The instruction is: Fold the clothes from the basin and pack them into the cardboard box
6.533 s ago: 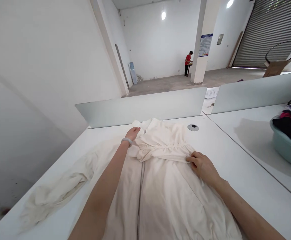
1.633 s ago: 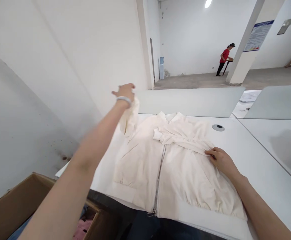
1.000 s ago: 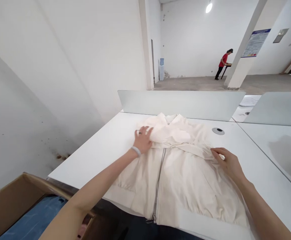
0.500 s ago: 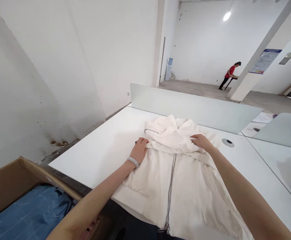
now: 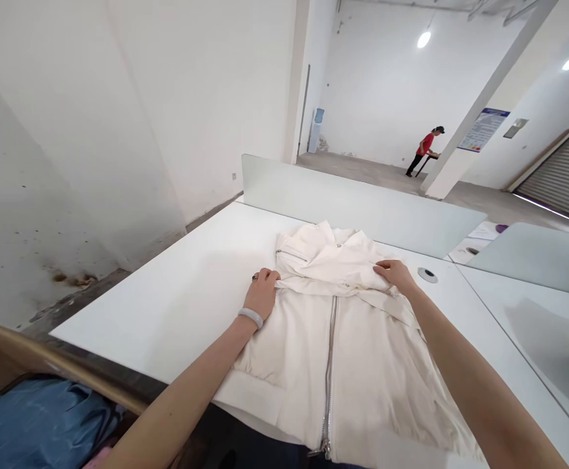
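A cream zip-up jacket (image 5: pixel 298 352) lies front up on the white table (image 5: pixel 191 280), its lower hem hanging over the near edge. The metal zipper (image 5: pixel 330 371) runs down its middle, and the upper part is bunched into folds near the collar. My left hand (image 5: pixel 263 291), with a ring and a pale bangle, has its fingers closed on the jacket's left edge at those folds. On the other side, my right hand (image 5: pixel 395 273) pinches the fabric between thumb and fingers. Some fingertips are hidden in the cloth.
A frosted divider (image 5: pixel 352 202) stands along the table's far edge, with a cable grommet (image 5: pixel 427 275) to the right. At lower left is a cardboard box (image 5: pixel 59 365) holding blue clothing (image 5: pixel 40 417). Far off, a person in a red top (image 5: pixel 427 143) leans over a small table.
The camera view has shifted a little to the right. Both hands stay on the jacket at nearly the same spots, and the folds look almost the same.
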Motion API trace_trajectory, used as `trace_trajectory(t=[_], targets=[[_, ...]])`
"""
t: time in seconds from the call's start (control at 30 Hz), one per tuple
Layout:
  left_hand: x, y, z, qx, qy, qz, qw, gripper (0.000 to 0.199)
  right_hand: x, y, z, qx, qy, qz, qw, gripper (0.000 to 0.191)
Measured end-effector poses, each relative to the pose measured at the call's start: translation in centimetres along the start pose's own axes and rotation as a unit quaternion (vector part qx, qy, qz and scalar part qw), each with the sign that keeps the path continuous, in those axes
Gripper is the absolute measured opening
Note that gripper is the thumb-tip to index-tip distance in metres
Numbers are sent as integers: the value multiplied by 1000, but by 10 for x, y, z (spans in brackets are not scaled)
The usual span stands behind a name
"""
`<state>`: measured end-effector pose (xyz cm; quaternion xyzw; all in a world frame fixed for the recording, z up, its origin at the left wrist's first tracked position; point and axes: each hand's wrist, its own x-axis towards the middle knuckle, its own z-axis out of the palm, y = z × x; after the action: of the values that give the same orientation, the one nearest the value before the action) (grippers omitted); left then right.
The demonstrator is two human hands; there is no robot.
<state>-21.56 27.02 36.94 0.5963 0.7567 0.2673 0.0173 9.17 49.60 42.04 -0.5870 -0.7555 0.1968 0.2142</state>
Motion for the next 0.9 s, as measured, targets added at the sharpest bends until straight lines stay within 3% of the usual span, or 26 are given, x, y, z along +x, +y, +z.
trace_trajectory(t=[0.1, 0.23, 0.4, 0.53, 0.7, 0.9], targets=[[-2, 1, -2, -15, 12, 6, 1000, 27, 4, -25, -5, -28, 25, -26, 999, 35], [-5, 2, -2, -41, 43, 14, 998, 21, 21, -89, 11, -39, 3, -114, 993, 31], [-6, 1, -2, -51, 50, 34, 997, 17, 36, -171, 75, -47, -71, -212, 974, 27], [-5, -1, -1, -42, 40, 34, 998, 21, 43, -214, 124, -79, -113, -242, 961, 27], [-5, -3, 2, 0, -3, 51, 999, 30, 62, -231, 154, -131, -80, -223, 963, 21], [-5, 0, 2, 50, -17, 37, 998, 31, 74, -209, 161, -147, -76, -162, 973, 25]])
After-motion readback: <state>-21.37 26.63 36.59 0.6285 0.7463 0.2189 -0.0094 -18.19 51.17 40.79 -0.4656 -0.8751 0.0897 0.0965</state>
